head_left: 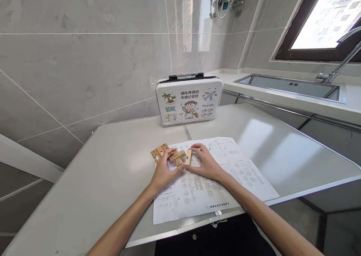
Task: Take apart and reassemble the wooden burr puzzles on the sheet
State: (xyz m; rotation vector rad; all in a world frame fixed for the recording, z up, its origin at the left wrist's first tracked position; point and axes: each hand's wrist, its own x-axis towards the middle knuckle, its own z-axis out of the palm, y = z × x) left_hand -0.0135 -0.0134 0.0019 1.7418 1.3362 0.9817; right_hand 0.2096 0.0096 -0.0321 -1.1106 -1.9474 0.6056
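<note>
My left hand (166,168) is closed around a few joined wooden puzzle pieces (177,156), crossing one another. Between the thumb and fingers of my right hand (205,162) is a single notched wooden puzzle piece (188,157), held upright just right of the joined ones. Whether the two touch I cannot tell. Behind my left hand, several more notched wooden pieces (159,152) lie side by side on the table. Under both hands is a printed instruction sheet (194,207) with small diagrams.
A white case with cartoon prints (189,102) stands at the back of the folding table (113,181), against the tiled wall. To the right is a counter with a sink (290,85) and a faucet (332,73). The table's front edge is close to my body.
</note>
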